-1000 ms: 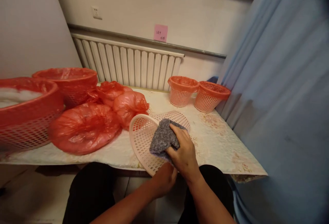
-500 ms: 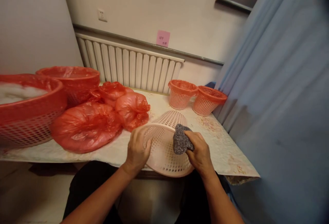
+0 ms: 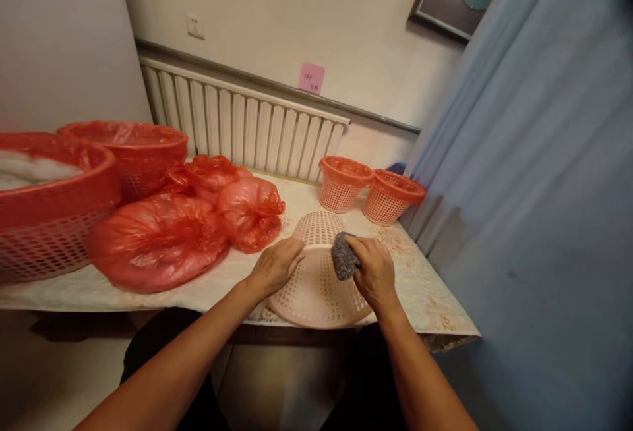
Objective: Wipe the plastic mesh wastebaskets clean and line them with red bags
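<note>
A pale pink perforated plastic basket (image 3: pixel 316 289) lies on its side in front of me, its mouth towards me at the table's front edge. My left hand (image 3: pixel 277 265) grips the upper left of its rim, fingers curled over the edge. In my right hand (image 3: pixel 374 271) is a bunched dark grey cloth (image 3: pixel 345 256), held at the right side of the rim. Whether the cloth presses on the rim or only hovers there I cannot tell.
Knotted red plastic bags (image 3: pixel 161 240) lie to the left, by large red-lined baskets (image 3: pixel 57 220); the nearest holds white stuff. Two small red-lined baskets (image 3: pixel 341 187) stand at the back right. A radiator (image 3: pixel 242 118) is behind the table, a blue curtain (image 3: pixel 519 187) on the right.
The basket has turned and its rim has shifted a little, away from me. My left hand has moved up along the rim. My right hand with the cloth has risen slightly.
</note>
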`<act>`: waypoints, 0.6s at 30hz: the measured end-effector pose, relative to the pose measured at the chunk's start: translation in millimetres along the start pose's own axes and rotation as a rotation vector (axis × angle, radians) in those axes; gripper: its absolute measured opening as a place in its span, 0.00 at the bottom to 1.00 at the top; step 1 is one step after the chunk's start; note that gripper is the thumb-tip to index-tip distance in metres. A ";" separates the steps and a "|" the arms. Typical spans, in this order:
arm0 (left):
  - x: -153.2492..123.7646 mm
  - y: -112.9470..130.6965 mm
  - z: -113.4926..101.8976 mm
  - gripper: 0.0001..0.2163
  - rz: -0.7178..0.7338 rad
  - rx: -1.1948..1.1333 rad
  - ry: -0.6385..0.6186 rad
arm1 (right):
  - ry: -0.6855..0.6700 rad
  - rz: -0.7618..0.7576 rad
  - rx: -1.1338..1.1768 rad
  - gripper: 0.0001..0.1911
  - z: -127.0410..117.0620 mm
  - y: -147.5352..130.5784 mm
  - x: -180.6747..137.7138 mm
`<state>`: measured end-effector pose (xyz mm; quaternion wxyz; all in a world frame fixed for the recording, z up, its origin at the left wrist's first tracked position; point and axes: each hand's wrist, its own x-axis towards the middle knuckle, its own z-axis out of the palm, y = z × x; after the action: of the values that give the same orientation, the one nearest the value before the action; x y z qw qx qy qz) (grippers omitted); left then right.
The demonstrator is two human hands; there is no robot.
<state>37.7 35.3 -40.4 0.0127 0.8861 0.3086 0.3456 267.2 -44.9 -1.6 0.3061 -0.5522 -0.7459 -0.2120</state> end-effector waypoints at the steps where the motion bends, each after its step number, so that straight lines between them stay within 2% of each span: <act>1: 2.6 3.8 1.5 0.10 0.006 -0.008 -0.004 | -0.017 -0.043 -0.043 0.26 -0.9 -9.5 6.0; 5: 6.9 10.8 10.2 0.07 0.017 -0.065 0.017 | -0.139 -0.228 -0.204 0.16 -4.1 -44.9 27.9; 8: 2.1 6.2 15.2 0.07 -0.016 -0.098 0.045 | -0.228 -0.309 -0.271 0.12 -4.5 -54.2 38.2; 12: -11.1 -3.7 16.2 0.07 -0.045 -0.101 0.027 | -0.281 -0.368 -0.279 0.11 -0.6 -42.1 39.1; 18: -30.1 -18.9 16.9 0.08 -0.064 -0.077 0.037 | -0.167 -0.241 -0.270 0.12 12.2 -10.3 12.8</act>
<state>20.9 37.1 -75.9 0.0523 0.8680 0.3235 0.3732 252.1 -31.1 -1.4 0.1387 -0.5107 -0.7942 -0.2986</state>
